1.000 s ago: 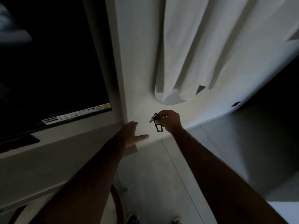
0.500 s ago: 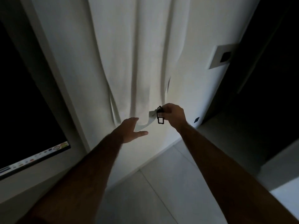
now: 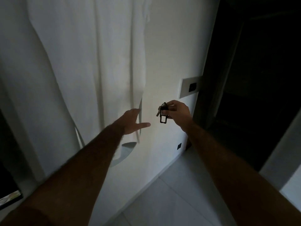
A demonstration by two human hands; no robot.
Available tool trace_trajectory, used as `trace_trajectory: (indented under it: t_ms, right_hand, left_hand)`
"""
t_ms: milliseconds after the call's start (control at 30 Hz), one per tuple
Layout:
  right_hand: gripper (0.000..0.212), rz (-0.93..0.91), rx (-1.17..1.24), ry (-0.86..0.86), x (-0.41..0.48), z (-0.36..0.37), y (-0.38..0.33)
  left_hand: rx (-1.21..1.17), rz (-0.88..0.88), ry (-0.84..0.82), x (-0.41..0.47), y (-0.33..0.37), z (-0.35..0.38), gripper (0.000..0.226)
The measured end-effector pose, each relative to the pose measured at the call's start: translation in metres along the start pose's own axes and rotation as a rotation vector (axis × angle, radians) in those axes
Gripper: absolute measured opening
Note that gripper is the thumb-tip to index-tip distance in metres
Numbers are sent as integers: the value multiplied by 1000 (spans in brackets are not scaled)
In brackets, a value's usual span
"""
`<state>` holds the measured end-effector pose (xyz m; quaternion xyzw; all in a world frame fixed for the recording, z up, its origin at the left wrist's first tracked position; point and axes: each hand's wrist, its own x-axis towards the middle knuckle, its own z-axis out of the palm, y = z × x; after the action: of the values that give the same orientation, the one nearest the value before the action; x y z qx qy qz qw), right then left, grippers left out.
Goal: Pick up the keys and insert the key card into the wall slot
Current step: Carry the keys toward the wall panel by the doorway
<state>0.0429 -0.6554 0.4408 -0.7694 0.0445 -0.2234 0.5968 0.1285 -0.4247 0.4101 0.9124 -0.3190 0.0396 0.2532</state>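
Already the keys [image 3: 163, 113] are off their resting place and hang in the air, a little right of the centre of the frame. The right hand [image 3: 178, 112] has them: its fingers [image 3: 171, 107] are closed on the top of the bunch, and a dark rectangular fob hangs down below with a pale metal key beside it. I cannot tell whether the key card is this fob or a separate piece, because the room is dim and the bunch is small.

The left hand [image 3: 132, 121] is at the middle of the frame, released and empty, with the palm turned down and the thumb pointing to the right. It is in front of the lower edge of a white curtain [image 3: 97, 70] that fills the upper left of the frame.

The wall plate [image 3: 189, 88], pale with a small dark opening, sits on the white wall above and to the right of the keys, just beside a dark doorway [image 3: 260, 79]. In my judgement this is the wall slot.

So the picking-up seems finished and the carrying step is in hand. The next move calls for raising the right hand up and to the right, turning the card so that its thin edge is in line with the opening, and then pushing it straight in.
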Motion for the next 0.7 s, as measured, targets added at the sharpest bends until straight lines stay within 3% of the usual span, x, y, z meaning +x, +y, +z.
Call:
trace_trajectory:
  t_ms: [300, 700]
  right_hand:
    - [25, -45, 5, 38, 41, -61, -13]
    - [32, -30, -107, 162, 92, -99, -3]
  left_hand:
    - [4, 100, 52, 72, 61, 1, 108]
    - [70, 194, 23, 162, 68, 7, 113]
